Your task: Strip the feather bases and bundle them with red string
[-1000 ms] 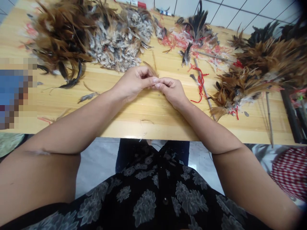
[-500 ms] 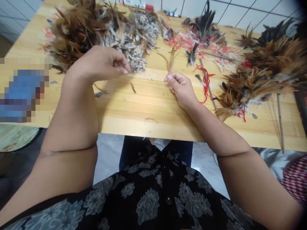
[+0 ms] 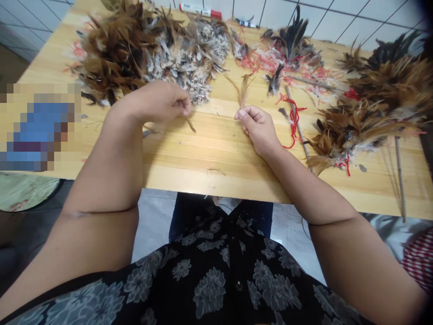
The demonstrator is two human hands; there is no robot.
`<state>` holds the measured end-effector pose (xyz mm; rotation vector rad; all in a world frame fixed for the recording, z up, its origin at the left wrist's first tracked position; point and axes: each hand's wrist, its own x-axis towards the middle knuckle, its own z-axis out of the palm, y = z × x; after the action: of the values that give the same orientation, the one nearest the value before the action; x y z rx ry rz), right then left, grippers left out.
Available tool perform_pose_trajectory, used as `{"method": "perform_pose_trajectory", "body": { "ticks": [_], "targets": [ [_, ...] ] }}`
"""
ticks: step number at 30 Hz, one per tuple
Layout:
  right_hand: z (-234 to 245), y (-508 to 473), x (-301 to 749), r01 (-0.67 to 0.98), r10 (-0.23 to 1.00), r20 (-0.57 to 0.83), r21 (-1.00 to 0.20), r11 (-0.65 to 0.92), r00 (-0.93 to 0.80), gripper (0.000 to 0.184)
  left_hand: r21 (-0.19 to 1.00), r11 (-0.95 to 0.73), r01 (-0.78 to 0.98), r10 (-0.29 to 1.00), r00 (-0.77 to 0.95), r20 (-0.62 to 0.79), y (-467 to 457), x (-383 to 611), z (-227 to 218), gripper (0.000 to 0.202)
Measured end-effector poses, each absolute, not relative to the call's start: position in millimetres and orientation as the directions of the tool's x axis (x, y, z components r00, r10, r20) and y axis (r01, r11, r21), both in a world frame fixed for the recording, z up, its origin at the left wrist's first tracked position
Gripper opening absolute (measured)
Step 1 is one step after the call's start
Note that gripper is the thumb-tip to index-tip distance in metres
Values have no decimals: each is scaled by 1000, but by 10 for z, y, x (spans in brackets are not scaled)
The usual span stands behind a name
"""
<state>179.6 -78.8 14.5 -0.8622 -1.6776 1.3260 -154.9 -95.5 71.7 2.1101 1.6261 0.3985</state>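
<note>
My right hand (image 3: 259, 128) pinches the stems of a few thin brown feathers (image 3: 242, 90) that stand upright above its fingertips. My left hand (image 3: 158, 101) is closed, its fingertips pinching a small brown feather (image 3: 191, 125) just above the wooden table (image 3: 216, 153). That hand sits at the near edge of a big heap of brown and grey feathers (image 3: 152, 49). Both hands hover low over the tabletop, about a hand's width apart.
Bundles of brown and black feathers tied with red thread (image 3: 368, 108) lie at the right, with thin sticks (image 3: 297, 126) and loose red string (image 3: 292, 115). A marker (image 3: 200, 9) lies at the far edge. A blurred blue patch (image 3: 37, 128) covers the left.
My hands, joined a second ago, have parted. The left hand went to the feather heap and came down to the table with a small feather; the right kept its feathers upright.
</note>
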Motion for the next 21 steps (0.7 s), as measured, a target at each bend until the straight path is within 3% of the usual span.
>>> {"method": "perform_pose_trajectory", "body": {
  "ticks": [3, 6, 9, 21],
  "targets": [
    [144, -792, 1804, 32, 879, 183, -975, 219, -441, 71, 567, -137, 812, 984, 46, 172, -926, -1675, 643, 9],
    [153, -806, 1811, 52, 882, 179, -973, 224, -436, 72, 643, -91, 760, 928, -169, 331, -873, -1769, 567, 36],
    [160, -821, 1809, 62, 886, 185, -971, 232, -425, 74, 696, -130, 706, 864, -264, 430, -795, -1804, 475, 50],
    [133, -800, 1757, 19, 879, 197, -974, 227, -434, 74, 824, -215, 524, 911, -196, 362, -563, -1389, 258, 37]
  ]
}}
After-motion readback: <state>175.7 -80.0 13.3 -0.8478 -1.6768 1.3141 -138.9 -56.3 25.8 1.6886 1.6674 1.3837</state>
